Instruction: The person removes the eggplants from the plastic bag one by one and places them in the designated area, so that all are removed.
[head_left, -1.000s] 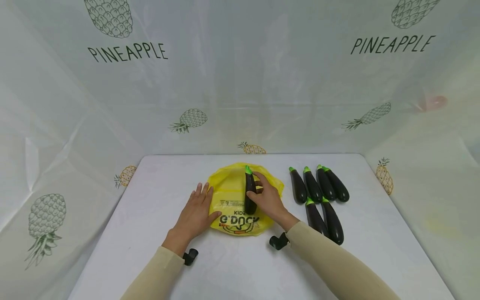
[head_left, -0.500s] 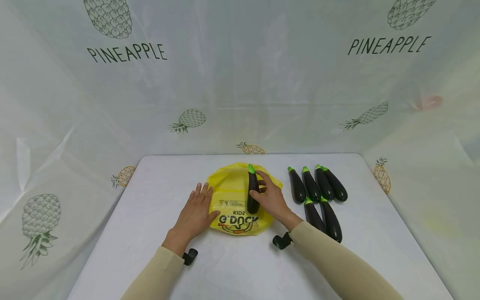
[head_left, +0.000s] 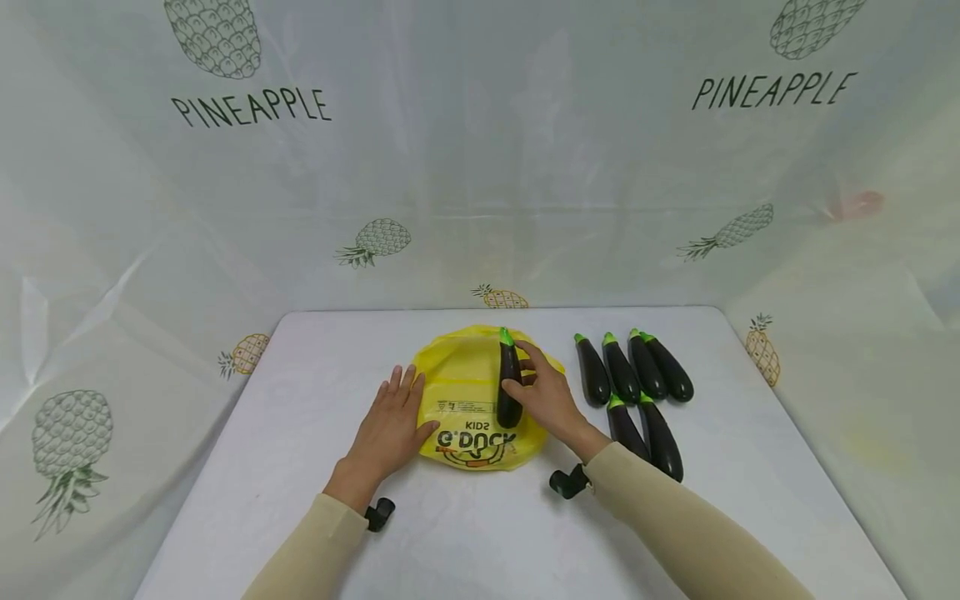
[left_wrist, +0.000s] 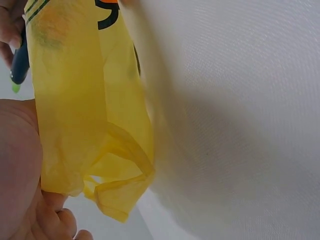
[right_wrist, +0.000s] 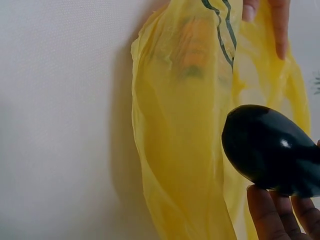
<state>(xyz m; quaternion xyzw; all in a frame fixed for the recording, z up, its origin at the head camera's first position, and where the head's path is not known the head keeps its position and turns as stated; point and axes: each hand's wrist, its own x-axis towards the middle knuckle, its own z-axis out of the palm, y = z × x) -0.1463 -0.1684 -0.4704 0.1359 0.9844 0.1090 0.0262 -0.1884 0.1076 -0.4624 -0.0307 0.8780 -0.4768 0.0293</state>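
Observation:
A yellow plastic bag [head_left: 453,392] printed with "G.DUCK KIDS" lies on the white table. My left hand [head_left: 390,425] rests along its left edge with the fingers straight and spread. Over the right half of the bag, my right hand [head_left: 551,400] holds a dark eggplant [head_left: 508,392] between thumb and fingers, its green stem end pointing away from me. The right wrist view shows the rounded end of this eggplant [right_wrist: 265,145] in front of the yellow plastic, fingertips [right_wrist: 265,205] along its side. An open loop of plastic shows on the bag [left_wrist: 95,110] in the left wrist view.
Several more eggplants [head_left: 621,371] lie in two rows to the right of the bag, some partly behind my right sleeve [head_left: 675,517]. Behind the white table [head_left: 465,533] hangs a pale sheet [head_left: 480,167] printed with pineapples. A black camera mount sits on each wrist.
My right hand has shifted slightly to the right over the bag, carrying the eggplant with it. The left hand and the other eggplants stay in place.

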